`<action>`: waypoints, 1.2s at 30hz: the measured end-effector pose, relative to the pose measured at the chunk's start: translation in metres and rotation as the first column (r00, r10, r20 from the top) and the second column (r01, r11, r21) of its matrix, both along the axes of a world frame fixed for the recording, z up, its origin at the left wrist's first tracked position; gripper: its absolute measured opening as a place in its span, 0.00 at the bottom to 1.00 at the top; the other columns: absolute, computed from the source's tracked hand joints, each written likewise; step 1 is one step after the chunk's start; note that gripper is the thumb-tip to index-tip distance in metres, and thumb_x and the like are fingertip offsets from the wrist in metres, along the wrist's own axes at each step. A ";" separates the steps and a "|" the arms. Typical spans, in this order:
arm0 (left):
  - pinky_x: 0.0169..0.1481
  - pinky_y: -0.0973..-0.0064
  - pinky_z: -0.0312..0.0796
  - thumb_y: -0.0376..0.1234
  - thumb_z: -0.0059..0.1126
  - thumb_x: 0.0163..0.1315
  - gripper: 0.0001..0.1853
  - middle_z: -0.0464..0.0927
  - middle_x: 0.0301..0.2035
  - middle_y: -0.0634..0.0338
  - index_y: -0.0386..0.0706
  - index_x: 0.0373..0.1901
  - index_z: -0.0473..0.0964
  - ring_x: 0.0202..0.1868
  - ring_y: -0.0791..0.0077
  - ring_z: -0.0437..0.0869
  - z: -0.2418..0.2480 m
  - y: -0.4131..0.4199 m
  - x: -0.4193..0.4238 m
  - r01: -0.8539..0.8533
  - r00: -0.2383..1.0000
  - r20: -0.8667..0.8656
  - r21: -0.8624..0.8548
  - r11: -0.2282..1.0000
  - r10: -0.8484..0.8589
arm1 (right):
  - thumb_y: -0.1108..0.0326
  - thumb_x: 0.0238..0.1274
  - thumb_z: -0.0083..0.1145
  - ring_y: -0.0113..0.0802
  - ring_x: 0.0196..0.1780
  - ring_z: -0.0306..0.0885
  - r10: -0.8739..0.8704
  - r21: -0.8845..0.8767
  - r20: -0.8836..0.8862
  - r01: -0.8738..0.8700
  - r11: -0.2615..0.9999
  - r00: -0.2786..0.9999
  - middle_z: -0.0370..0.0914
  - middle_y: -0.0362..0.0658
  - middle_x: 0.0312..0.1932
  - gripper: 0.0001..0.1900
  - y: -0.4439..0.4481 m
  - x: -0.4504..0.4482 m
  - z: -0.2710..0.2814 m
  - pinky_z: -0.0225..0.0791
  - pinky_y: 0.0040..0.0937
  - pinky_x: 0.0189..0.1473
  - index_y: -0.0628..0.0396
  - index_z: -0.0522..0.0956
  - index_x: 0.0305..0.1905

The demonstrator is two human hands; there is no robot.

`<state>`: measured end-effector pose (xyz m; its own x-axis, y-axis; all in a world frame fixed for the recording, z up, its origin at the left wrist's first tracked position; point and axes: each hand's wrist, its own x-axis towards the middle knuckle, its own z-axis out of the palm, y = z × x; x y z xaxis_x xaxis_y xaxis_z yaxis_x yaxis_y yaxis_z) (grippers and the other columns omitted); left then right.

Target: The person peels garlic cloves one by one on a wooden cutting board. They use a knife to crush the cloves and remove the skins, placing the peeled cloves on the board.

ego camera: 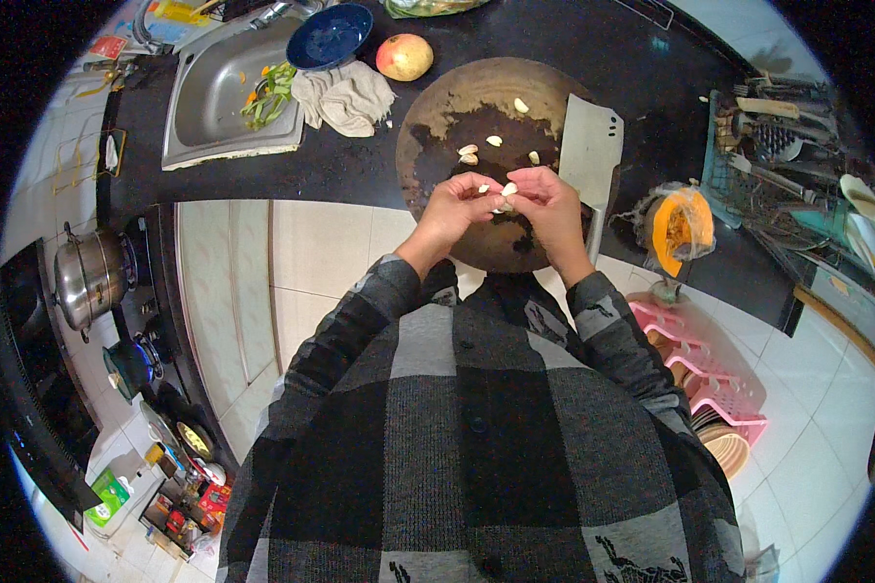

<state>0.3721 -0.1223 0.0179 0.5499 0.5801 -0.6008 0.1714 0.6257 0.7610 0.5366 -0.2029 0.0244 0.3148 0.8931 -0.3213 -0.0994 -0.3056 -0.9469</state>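
Observation:
Both my hands meet over the near half of a round wooden chopping board [437,109]. My left hand [458,205] pinches a pale garlic piece, and my right hand [543,211] holds a white garlic clove [509,189] between thumb and forefinger. The fingertips nearly touch, with more pale garlic bits below them. Farther up the board lie a peeled clove [520,106], another clove [494,141], a pair with brownish skin [468,154] and one clove [534,157] just beyond my right hand. A cleaver [587,146] rests on the board's right side, handle towards me.
Left of the board are a cloth [346,98], a round reddish-yellow fruit [405,57], a blue bowl [329,35] and a steel sink [211,95] with green scraps. A cut pumpkin [682,226] in plastic wrap and a utensil rack [714,160] stand right. A lit burner [148,357] is far left.

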 end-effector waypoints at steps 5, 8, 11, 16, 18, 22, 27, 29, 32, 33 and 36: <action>0.45 0.80 0.75 0.27 0.69 0.63 0.07 0.84 0.36 0.66 0.41 0.42 0.82 0.38 0.83 0.82 -0.005 0.002 0.001 -0.023 1.000 0.012 0.194 0.981 0.021 | 0.74 0.64 0.65 0.24 0.43 0.82 0.018 -0.107 -0.057 -0.024 0.994 0.998 0.85 0.39 0.41 0.10 0.002 0.005 0.003 0.74 0.22 0.44 0.59 0.83 0.49; 0.44 0.80 0.75 0.25 0.68 0.63 0.07 0.85 0.36 0.65 0.39 0.42 0.82 0.36 0.83 0.82 -0.005 0.003 0.003 0.006 1.000 -0.027 0.349 0.937 0.003 | 0.72 0.64 0.66 0.26 0.38 0.83 -0.043 -0.136 -0.180 0.018 0.991 0.983 0.85 0.41 0.37 0.08 0.004 0.007 0.008 0.76 0.24 0.42 0.61 0.83 0.46; 0.43 0.80 0.75 0.26 0.68 0.64 0.07 0.85 0.36 0.63 0.38 0.43 0.82 0.36 0.83 0.81 -0.004 0.003 0.005 0.026 0.999 -0.040 0.352 0.936 -0.013 | 0.72 0.67 0.63 0.26 0.38 0.83 -0.071 -0.109 -0.281 0.042 0.993 0.957 0.85 0.41 0.37 0.07 0.004 0.009 0.011 0.75 0.24 0.40 0.60 0.83 0.46; 0.42 0.81 0.74 0.28 0.67 0.65 0.07 0.85 0.34 0.63 0.37 0.42 0.84 0.36 0.83 0.82 -0.003 0.008 0.000 0.056 0.998 -0.038 0.210 0.976 -0.049 | 0.72 0.68 0.62 0.25 0.40 0.83 -0.041 -0.096 -0.281 0.014 0.995 0.959 0.85 0.40 0.38 0.07 0.005 0.010 0.007 0.74 0.23 0.42 0.59 0.83 0.47; 0.42 0.81 0.74 0.29 0.66 0.66 0.06 0.85 0.34 0.64 0.37 0.42 0.84 0.35 0.82 0.82 -0.002 0.010 -0.004 0.038 0.999 -0.006 0.128 0.991 -0.038 | 0.72 0.68 0.62 0.24 0.41 0.83 -0.021 -0.077 -0.284 0.000 0.997 0.959 0.85 0.40 0.39 0.07 0.005 0.010 0.005 0.74 0.23 0.43 0.58 0.83 0.47; 0.41 0.81 0.75 0.30 0.64 0.68 0.07 0.85 0.33 0.64 0.36 0.43 0.84 0.33 0.81 0.82 0.002 0.015 -0.007 0.030 1.000 -0.009 -0.004 1.000 -0.030 | 0.74 0.68 0.62 0.24 0.41 0.83 -0.001 -0.019 -0.270 -0.004 1.000 0.963 0.85 0.40 0.39 0.06 0.005 0.007 0.001 0.74 0.22 0.43 0.59 0.82 0.47; 0.40 0.79 0.75 0.30 0.62 0.69 0.07 0.84 0.32 0.63 0.35 0.42 0.84 0.33 0.81 0.82 0.005 0.014 -0.007 0.006 1.000 -0.019 -0.006 1.000 -0.006 | 0.74 0.67 0.63 0.26 0.39 0.84 0.010 0.018 -0.197 -0.007 1.000 0.980 0.85 0.40 0.37 0.05 0.005 0.002 -0.001 0.77 0.24 0.42 0.60 0.82 0.45; 0.41 0.79 0.75 0.30 0.62 0.69 0.07 0.84 0.32 0.63 0.35 0.41 0.83 0.33 0.80 0.82 0.005 0.013 -0.007 0.033 0.998 -0.056 0.058 0.998 -0.030 | 0.73 0.67 0.63 0.27 0.39 0.84 0.031 0.023 -0.145 -0.028 0.999 0.989 0.85 0.40 0.37 0.05 0.004 0.001 -0.001 0.77 0.24 0.42 0.60 0.82 0.45; 0.42 0.79 0.75 0.31 0.61 0.70 0.07 0.84 0.33 0.63 0.36 0.42 0.82 0.34 0.80 0.83 0.003 0.012 -0.007 0.074 0.993 -0.097 0.102 0.992 -0.064 | 0.70 0.68 0.63 0.28 0.41 0.84 -0.012 -0.038 -0.250 0.002 0.999 0.968 0.85 0.40 0.39 0.07 0.005 0.000 -0.001 0.77 0.26 0.44 0.59 0.82 0.46; 0.42 0.79 0.75 0.31 0.61 0.70 0.08 0.84 0.34 0.63 0.36 0.43 0.82 0.35 0.80 0.83 0.003 0.011 -0.007 0.054 0.997 -0.065 0.068 0.996 -0.049 | 0.70 0.69 0.62 0.28 0.42 0.84 -0.034 -0.046 -0.307 0.021 0.999 0.951 0.85 0.41 0.40 0.07 0.005 0.000 -0.001 0.77 0.26 0.45 0.59 0.82 0.47; 0.44 0.79 0.75 0.33 0.60 0.71 0.09 0.84 0.36 0.63 0.37 0.45 0.81 0.37 0.80 0.83 0.002 0.012 -0.008 0.049 0.999 0.001 -0.002 0.999 -0.049 | 0.69 0.70 0.61 0.29 0.44 0.84 -0.081 -0.077 -0.456 0.052 0.996 0.886 0.85 0.41 0.42 0.08 0.004 0.000 0.001 0.76 0.27 0.46 0.59 0.82 0.49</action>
